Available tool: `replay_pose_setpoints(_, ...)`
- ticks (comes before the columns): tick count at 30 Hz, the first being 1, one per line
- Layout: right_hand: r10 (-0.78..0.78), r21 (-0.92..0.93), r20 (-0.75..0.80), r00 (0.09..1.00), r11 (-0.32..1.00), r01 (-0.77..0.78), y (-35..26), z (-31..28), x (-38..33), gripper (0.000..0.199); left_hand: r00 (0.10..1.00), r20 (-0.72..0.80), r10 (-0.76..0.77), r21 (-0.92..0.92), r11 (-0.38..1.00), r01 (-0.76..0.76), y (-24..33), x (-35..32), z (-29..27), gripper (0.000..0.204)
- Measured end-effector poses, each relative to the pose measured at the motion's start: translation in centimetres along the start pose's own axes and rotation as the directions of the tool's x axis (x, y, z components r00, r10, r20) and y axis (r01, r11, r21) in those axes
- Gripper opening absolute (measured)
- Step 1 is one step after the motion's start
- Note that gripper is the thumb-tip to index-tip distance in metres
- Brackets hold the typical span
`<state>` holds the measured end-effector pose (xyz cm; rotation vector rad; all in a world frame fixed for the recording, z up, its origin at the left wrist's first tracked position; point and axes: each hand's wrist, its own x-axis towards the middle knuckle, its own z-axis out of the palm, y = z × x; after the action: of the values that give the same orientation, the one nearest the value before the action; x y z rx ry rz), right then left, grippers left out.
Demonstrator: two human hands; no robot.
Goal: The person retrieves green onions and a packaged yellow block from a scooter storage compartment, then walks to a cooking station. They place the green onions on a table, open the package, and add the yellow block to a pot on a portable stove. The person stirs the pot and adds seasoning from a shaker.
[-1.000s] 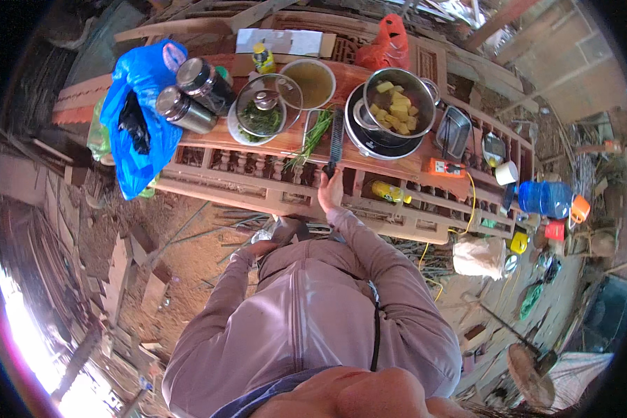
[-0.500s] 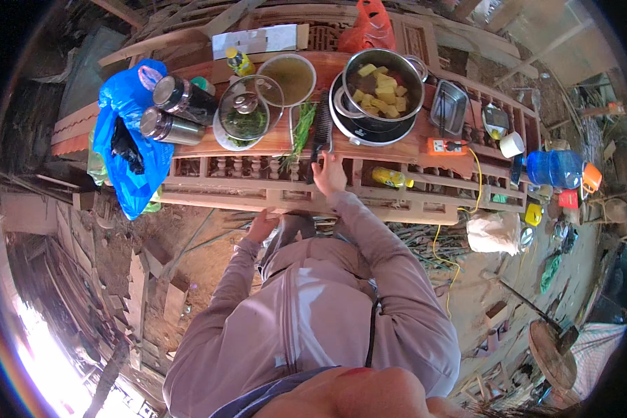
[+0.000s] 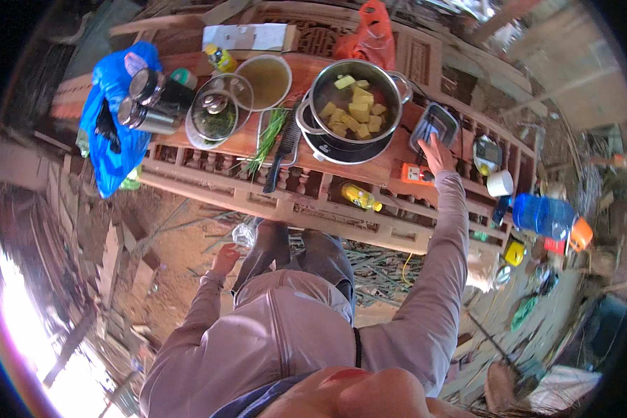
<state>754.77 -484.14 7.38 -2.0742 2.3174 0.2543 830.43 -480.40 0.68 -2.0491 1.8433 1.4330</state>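
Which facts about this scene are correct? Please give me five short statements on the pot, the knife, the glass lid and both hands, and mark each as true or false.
1. The pot stands on the black cooker. True.
2. The right hand grips the knife. False: it is at the metal tray; the knife lies beside the green stalks.
3. Yellow chunks are in the pot. True.
4. The glass lid covers the pot. False: it is over the leafy greens.
5. The left hand rests on the table. False: it is apart from it, near the person's leg.
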Motion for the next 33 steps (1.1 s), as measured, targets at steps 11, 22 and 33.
replay_pose_setpoints(11, 0.663, 0.857, -0.484, 0.571, 0.49, 0.158, -2.3, -11.2, -0.8, 0.021, 0.975, -0.166, 0.145, -0.448, 0.87, -0.205, 8.1, 1.3, 1.6, 0.033)
replay_pose_setpoints(22, 0.437, 0.715, -0.344, 0.831, 0.695, -0.069, -12.9, -14.9, 6.2, 0.036, 0.849, -0.246, 0.467, -0.191, 0.836, -0.515, 24.9, 4.4, -2.1, 0.038)
replay_pose_setpoints(33, 0.558, 0.906, -0.369, 0.743, 0.394, 0.153, -14.9, -17.4, 11.9, 0.029, 0.973, -0.223, 0.056, -0.573, 0.8, -0.177, 11.1, 3.8, -1.9, 0.027)
